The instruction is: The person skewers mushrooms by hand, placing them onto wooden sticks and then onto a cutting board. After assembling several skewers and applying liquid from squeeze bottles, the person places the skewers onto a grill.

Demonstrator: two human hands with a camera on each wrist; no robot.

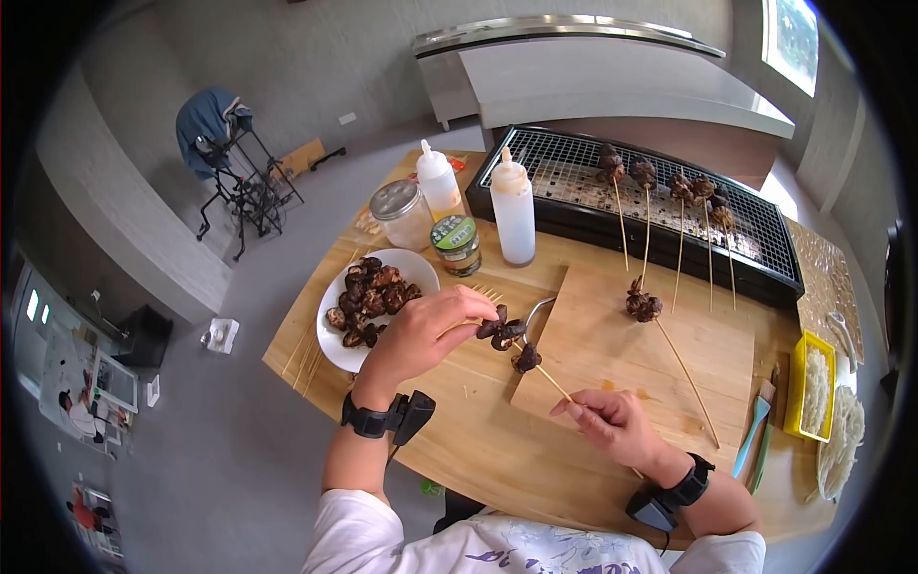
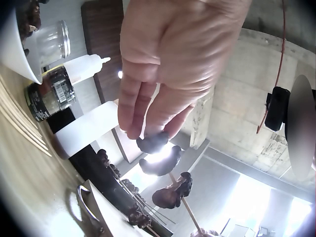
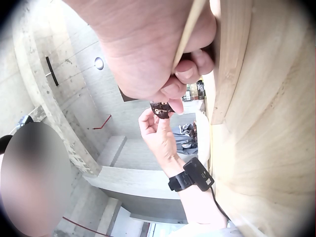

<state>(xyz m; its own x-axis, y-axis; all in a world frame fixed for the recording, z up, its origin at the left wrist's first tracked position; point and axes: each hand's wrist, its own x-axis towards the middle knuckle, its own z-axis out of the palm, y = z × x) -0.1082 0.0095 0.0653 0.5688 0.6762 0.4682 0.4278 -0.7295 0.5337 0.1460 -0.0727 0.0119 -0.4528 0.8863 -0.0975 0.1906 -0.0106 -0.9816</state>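
Observation:
Dark mushroom pieces (image 1: 525, 358) sit threaded on a thin wooden skewer (image 1: 553, 383), held slanting over the near left corner of the cutting board. My right hand (image 1: 620, 426) grips the skewer's lower part, its fingers curled round the stick in the right wrist view. At the upper end, my left hand (image 1: 421, 330) pinches the outermost mushroom piece (image 2: 152, 143) between thumb and fingertips. Left of that hand, a white plate (image 1: 423, 268) bears a heap of dark mushrooms (image 1: 368, 301). A loaded mushroom skewer (image 1: 644, 306) lies on the wooden cutting board (image 1: 598, 349).
Several mushroom skewers (image 1: 681, 189) lie on the black grill (image 1: 564, 172) at the back. Squeeze bottles (image 1: 516, 215), a glass jar (image 1: 402, 218) and a green-labelled jar (image 1: 456, 244) stand behind the plate. A blue brush (image 1: 754, 430) and a yellow basket (image 1: 794, 411) are at right.

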